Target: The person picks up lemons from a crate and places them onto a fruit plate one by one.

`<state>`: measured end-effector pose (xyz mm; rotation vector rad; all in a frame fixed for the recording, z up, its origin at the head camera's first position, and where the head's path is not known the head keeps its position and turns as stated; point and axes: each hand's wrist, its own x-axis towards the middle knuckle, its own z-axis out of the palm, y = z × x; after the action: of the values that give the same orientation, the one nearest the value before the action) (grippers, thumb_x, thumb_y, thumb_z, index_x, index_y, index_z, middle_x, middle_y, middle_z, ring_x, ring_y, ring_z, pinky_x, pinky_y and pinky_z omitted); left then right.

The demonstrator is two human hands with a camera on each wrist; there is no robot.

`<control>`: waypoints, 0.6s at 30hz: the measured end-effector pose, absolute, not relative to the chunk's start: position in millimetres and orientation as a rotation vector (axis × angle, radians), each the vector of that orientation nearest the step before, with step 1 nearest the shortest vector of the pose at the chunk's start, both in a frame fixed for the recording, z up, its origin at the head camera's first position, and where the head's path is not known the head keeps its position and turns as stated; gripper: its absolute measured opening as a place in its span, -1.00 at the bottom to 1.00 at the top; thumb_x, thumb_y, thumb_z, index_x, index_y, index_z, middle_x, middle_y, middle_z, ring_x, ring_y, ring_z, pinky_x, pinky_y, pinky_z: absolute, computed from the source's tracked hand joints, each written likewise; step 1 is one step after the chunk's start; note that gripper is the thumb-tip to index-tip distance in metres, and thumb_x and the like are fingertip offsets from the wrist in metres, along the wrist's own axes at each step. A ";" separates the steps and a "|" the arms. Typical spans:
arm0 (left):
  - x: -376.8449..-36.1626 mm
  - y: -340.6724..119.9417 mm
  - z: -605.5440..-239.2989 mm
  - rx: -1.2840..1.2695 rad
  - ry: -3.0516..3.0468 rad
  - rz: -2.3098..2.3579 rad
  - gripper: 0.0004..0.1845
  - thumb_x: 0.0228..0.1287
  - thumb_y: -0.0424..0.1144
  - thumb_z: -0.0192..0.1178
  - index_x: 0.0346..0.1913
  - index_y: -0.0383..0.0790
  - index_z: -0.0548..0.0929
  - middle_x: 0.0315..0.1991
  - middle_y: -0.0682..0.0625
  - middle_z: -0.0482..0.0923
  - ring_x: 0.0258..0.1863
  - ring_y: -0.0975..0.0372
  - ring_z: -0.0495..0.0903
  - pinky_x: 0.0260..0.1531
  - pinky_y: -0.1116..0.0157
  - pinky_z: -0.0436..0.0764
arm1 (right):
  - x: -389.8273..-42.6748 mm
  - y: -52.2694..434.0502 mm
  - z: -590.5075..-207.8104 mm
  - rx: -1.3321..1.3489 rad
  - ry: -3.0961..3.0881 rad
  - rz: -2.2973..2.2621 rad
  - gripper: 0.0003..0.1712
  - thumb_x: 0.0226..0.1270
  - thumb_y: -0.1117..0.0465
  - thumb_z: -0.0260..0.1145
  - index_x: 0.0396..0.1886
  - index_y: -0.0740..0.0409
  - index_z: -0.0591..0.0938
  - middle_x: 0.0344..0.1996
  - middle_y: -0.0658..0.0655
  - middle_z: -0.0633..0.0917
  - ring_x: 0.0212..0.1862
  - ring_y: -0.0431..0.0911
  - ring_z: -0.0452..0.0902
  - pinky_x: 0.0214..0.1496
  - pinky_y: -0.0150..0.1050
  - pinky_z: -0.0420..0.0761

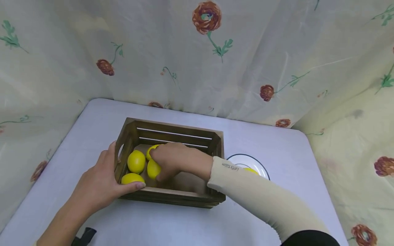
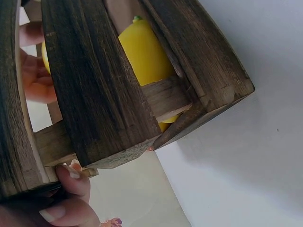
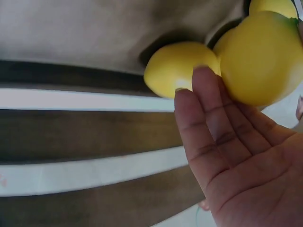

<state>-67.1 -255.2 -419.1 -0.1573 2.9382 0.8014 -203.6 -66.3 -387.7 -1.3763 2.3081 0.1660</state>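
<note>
My left hand (image 1: 98,184) holds the left end of a dark wooden slatted crate (image 1: 172,197), its thumb lying over the near rim. Inside the crate my right hand (image 1: 178,158) grips a yellow lemon (image 1: 153,169) between fingers and thumb. Up close in the right wrist view, that lemon (image 3: 262,56) sits against the fingers, with another lemon (image 3: 177,68) just beyond the fingertips. More lemons lie at the crate's left end, one lemon (image 1: 136,161) by the side wall and one lemon (image 1: 131,178) near the left thumb. Another lemon (image 1: 152,151) is partly hidden behind the right hand.
Right of the crate, a white plate (image 1: 241,159) with a dark rim bears a yellow lemon (image 1: 251,170), partly covered by the right sleeve. A white-covered table (image 1: 277,147) carries everything. Flower-patterned curtain (image 1: 147,51) hangs behind it. A black piece (image 1: 84,237) shows by the left wrist.
</note>
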 end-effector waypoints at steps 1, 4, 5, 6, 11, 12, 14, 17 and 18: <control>-67.0 -255.3 -419.0 -0.156 2.938 0.804 0.59 -0.11 0.69 0.29 0.67 -0.30 -0.27 0.46 -0.45 0.16 -0.06 -0.29 0.63 -0.16 -0.26 0.66 | -204.9 -65.1 -385.8 -1.377 2.320 0.164 -0.31 0.15 -0.15 0.53 0.19 0.08 0.57 -0.26 -0.04 0.59 -0.31 -0.14 0.50 -0.39 -0.26 0.49; -66.7 -255.7 -419.3 -0.150 2.937 0.802 0.60 -0.11 0.68 0.30 0.67 -0.32 -0.28 0.46 -0.47 0.15 -0.05 -0.30 0.63 -0.17 -0.25 0.66 | -208.2 -61.1 -380.3 -1.375 2.357 0.168 -0.21 0.16 -0.15 0.54 0.29 0.11 0.52 -0.16 -0.02 0.57 -0.21 -0.14 0.50 -0.32 -0.25 0.52; -66.7 -255.8 -419.4 -0.147 2.938 0.800 0.60 -0.11 0.68 0.30 0.66 -0.33 -0.28 0.46 -0.47 0.15 -0.05 -0.30 0.63 -0.18 -0.25 0.66 | -209.0 -59.5 -378.5 -1.380 2.366 0.168 -0.20 0.16 -0.16 0.55 0.29 0.12 0.52 -0.14 -0.02 0.56 -0.18 -0.14 0.50 -0.29 -0.25 0.53; -66.7 -255.7 -419.5 -0.146 2.938 0.797 0.61 -0.10 0.67 0.31 0.66 -0.34 -0.28 0.47 -0.48 0.14 -0.05 -0.31 0.63 -0.17 -0.25 0.66 | -209.6 -57.7 -376.2 -1.382 2.373 0.161 -0.21 0.16 -0.16 0.55 0.28 0.11 0.52 -0.13 -0.02 0.57 -0.17 -0.13 0.50 -0.27 -0.25 0.53; -66.4 -256.4 -420.3 -0.146 2.943 0.792 0.62 -0.11 0.69 0.29 0.66 -0.36 -0.29 0.47 -0.49 0.13 -0.07 -0.31 0.64 -0.19 -0.25 0.66 | -209.4 -48.7 -367.0 -1.424 2.399 0.103 -0.21 0.17 -0.15 0.57 0.27 0.13 0.53 -0.08 0.01 0.58 -0.16 -0.13 0.50 -0.19 -0.25 0.54; -66.6 -256.3 -420.3 -0.147 2.942 0.793 0.62 -0.12 0.69 0.29 0.66 -0.35 -0.29 0.47 -0.49 0.14 -0.08 -0.30 0.64 -0.20 -0.25 0.66 | -208.7 -46.6 -365.0 -1.425 2.403 0.090 -0.20 0.17 -0.15 0.58 0.29 0.13 0.52 -0.07 0.01 0.58 -0.16 -0.13 0.50 -0.19 -0.25 0.54; -66.9 -256.2 -420.3 -0.148 2.942 0.797 0.62 -0.12 0.70 0.28 0.66 -0.34 -0.29 0.46 -0.48 0.15 -0.10 -0.29 0.64 -0.21 -0.24 0.66 | -206.4 -42.0 -360.8 -1.434 2.411 0.070 -0.19 0.18 -0.15 0.57 0.31 0.13 0.52 -0.05 0.02 0.58 -0.15 -0.14 0.50 -0.17 -0.25 0.55; -67.2 -255.8 -420.1 -0.149 2.944 0.794 0.62 -0.13 0.70 0.28 0.66 -0.34 -0.28 0.45 -0.49 0.15 -0.10 -0.28 0.64 -0.22 -0.23 0.67 | -201.7 -35.0 -352.2 -1.442 2.422 0.052 -0.18 0.20 -0.17 0.56 0.33 0.12 0.52 -0.01 0.03 0.59 -0.12 -0.14 0.50 -0.14 -0.25 0.56; -67.1 -255.7 -419.9 -0.149 2.945 0.796 0.62 -0.13 0.70 0.28 0.66 -0.34 -0.28 0.45 -0.48 0.16 -0.11 -0.28 0.65 -0.22 -0.23 0.67 | -199.9 -32.5 -349.2 -1.441 2.424 0.045 -0.17 0.20 -0.17 0.56 0.34 0.12 0.51 0.00 0.02 0.59 -0.11 -0.15 0.50 -0.12 -0.24 0.56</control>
<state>-67.1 -255.7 -419.9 -0.1489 2.9453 0.7957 -199.9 -32.5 -349.2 -1.4408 2.4244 0.0448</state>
